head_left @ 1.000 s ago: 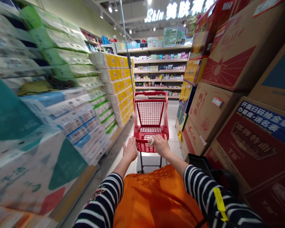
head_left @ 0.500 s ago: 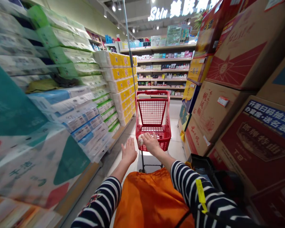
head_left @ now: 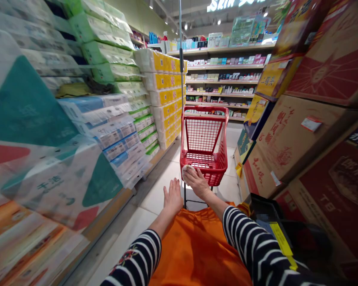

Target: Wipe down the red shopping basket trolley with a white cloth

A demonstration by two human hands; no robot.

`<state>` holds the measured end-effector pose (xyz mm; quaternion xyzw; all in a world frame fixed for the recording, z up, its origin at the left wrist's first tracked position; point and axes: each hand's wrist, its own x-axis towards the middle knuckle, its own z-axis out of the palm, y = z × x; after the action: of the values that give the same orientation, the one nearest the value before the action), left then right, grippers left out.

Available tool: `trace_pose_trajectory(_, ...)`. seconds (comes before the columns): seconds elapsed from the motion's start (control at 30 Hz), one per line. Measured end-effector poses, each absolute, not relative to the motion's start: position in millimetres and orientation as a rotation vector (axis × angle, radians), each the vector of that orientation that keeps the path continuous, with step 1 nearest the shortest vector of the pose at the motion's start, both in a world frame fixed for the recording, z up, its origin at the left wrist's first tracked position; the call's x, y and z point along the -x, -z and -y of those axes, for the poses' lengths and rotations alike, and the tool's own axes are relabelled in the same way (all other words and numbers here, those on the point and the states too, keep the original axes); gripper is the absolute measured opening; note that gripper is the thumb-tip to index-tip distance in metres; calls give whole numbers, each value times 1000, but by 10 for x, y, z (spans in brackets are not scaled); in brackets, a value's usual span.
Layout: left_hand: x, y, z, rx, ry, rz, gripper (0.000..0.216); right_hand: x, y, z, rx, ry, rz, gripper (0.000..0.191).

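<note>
A red shopping cart (head_left: pixel 204 137) with a mesh basket stands in front of me in the aisle. My right hand (head_left: pixel 199 183) has its fingers curled over a crumpled whitish cloth (head_left: pixel 188 173) at the near left corner of the cart's basket; whether the cloth presses on the rim I cannot tell. Left of it, my left hand (head_left: pixel 173 196) is held in the air with its fingers stretched out and nothing in it. It is apart from the cart. Both forearms are in striped sleeves, above an orange apron (head_left: pixel 197 242).
Stacked tissue packs (head_left: pixel 119 135) line the left side on a low platform. Cardboard cartons (head_left: pixel 289 131) are piled on the right, with a black bin-like object (head_left: pixel 265 210) beside my right arm. Shelves (head_left: pixel 223 81) of small goods stand behind the cart.
The view has swung left and tilted down, so the cart and shelves appear farther right. My right hand stays at the cart's near left corner with the cloth; the left remains outstretched.
</note>
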<state>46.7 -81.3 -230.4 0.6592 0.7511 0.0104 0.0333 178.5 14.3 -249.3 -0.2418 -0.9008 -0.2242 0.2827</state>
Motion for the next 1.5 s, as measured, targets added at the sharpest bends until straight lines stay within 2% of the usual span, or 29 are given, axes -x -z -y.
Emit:
trace_pose_trajectory(0.13,-530,2306,836,-2090,37,-2281,78,-1877,2869,-59,665,590,2520,30)
trace_pose_trajectory(0.2,-600,2271,803,-2131,26,-2272,77,-2007,2889,12,661,608,2531,29)
trace_pose_trajectory(0.47,-809,2151,728,-2200,-141,-2312,79,-2399,2267,-11,704,604,2355,38)
trace_pose_trajectory(0.73,-1048,2249,852,-2416,1,-2049,74,-2415,2916,140,765,542,2495,29)
trace_pose_trajectory(1.0,-1073,2068,715,-2471,-121,-2124,73,-2747,2503,130,916,512,2359,39)
trace_pose_trajectory(1.27,-1193,2256,778,-2508,-40,-2002,66,-2646,3000,131,905,538,2365,30)
trace_pose_trajectory(1.5,-972,2114,698,-2397,-104,-2211,75,-2514,2422,166,816,534,2347,36)
